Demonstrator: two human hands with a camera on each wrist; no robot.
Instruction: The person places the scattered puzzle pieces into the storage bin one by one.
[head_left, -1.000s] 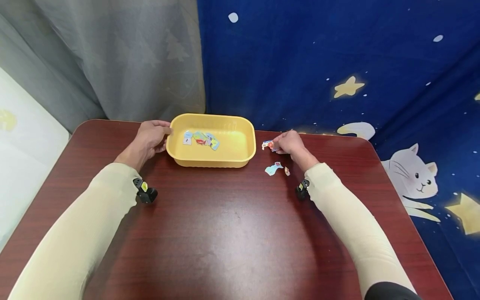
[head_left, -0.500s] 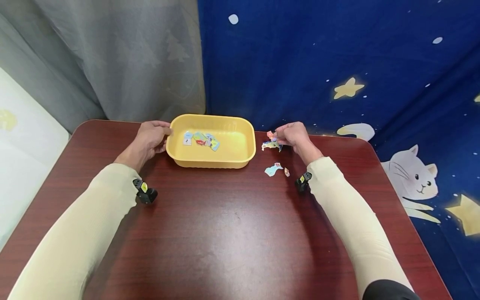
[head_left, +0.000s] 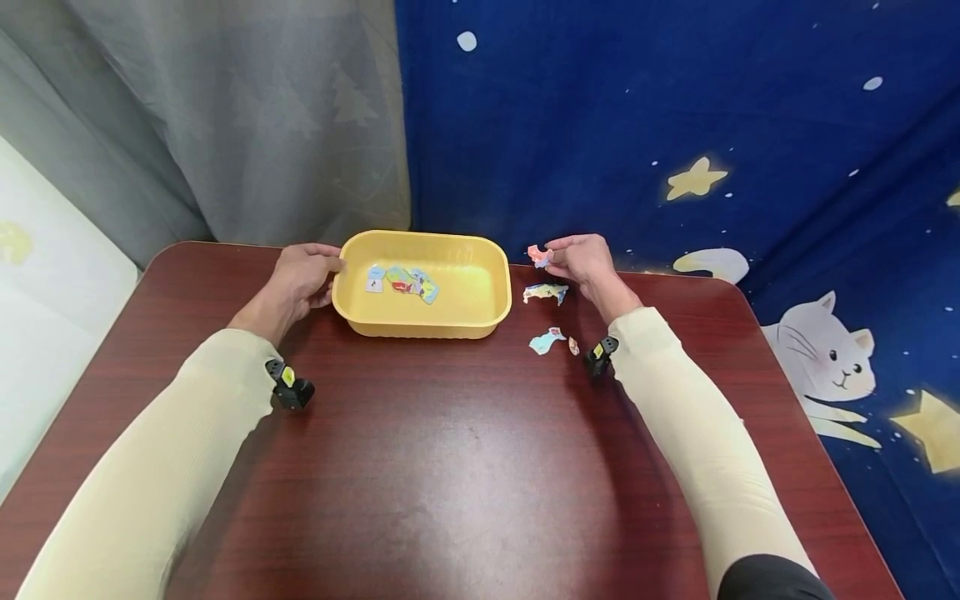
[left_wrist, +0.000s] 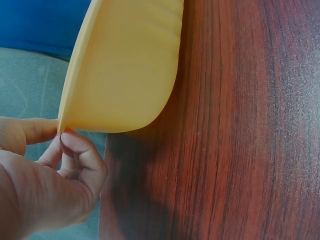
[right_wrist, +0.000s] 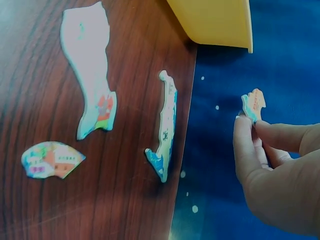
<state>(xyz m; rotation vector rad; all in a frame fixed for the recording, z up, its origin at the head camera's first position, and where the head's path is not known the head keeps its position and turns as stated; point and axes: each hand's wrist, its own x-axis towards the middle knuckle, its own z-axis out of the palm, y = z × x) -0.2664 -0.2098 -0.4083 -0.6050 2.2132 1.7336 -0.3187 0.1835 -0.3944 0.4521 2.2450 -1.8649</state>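
Note:
My left hand point(head_left: 298, 279) pinches the rim of the yellow plastic basin point(head_left: 420, 327) at its left end; the left wrist view shows thumb and fingertips on the lip. Inside the basin lie several flat, colourful puzzle pieces point(head_left: 401, 282), some overlapping. To the basin's right, my right hand point(head_left: 587, 260) pinches a small pink-and-blue puzzle piece point(right_wrist: 255, 103) between thumb and fingers, raised off the table. Below that hand rests a long, narrow puzzle piece point(right_wrist: 169, 125). Nearer me lie a pale blue puzzle piece point(right_wrist: 89, 60) and a small fan-shaped puzzle piece point(right_wrist: 52, 160).
The dark red wooden table point(head_left: 450, 467) extends toward me from the basin. Behind its far edge hang a grey curtain point(head_left: 285, 117) and a blue curtain point(head_left: 562, 125) printed with stars and a cat. A white surface stands at the left.
My right hand has lifted the pink-and-blue puzzle piece up and away from the long narrow one, which stays on the table. The left hand and basin have kept their place.

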